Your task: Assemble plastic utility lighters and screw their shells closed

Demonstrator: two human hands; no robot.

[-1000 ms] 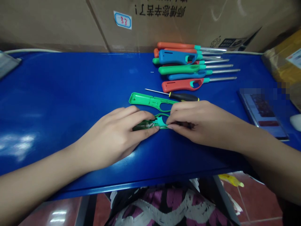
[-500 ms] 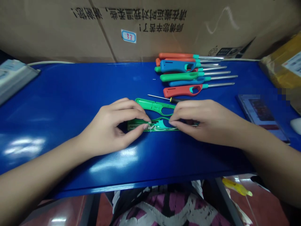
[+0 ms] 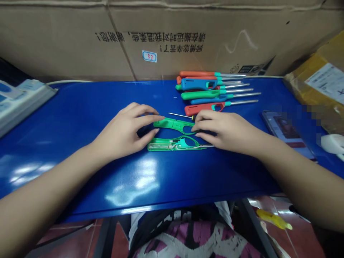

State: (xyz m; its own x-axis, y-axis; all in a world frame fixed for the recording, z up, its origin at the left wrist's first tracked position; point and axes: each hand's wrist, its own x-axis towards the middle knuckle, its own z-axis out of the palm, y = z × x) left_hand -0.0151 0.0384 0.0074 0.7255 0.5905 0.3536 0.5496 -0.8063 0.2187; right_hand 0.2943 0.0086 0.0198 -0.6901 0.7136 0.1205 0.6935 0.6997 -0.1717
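An opened green gas lighter lies in two halves on the blue table. Its lower half point(image 3: 158, 146) holds a clear tank, a teal trigger point(image 3: 185, 142), thin white wires and a metal tube. Just behind it is the empty green cover half point(image 3: 172, 123), with a trigger opening. My left hand point(image 3: 131, 127) is at the cover's left end, its thumb and forefinger apart on either side. My right hand point(image 3: 220, 129) has its fingertips closed around the cover's right end, which they partly hide. A thin screwdriver point(image 3: 180, 115) lies behind the cover, its handle mostly behind my right hand.
Several assembled lighters point(image 3: 204, 109) lie piled at the back. A cardboard box point(image 3: 80, 53) stands behind the table point(image 3: 80, 190). On the right are a phone point(image 3: 290, 136), a yellow-taped parcel point(image 3: 317, 82) and a white object point(image 3: 333, 144); a pale box point(image 3: 27, 100) is at left.
My left hand has left the wired lower half and moved back to the cover's left end, its fingers parting. My right fingertips have shifted from the lower half's trigger area to the cover.
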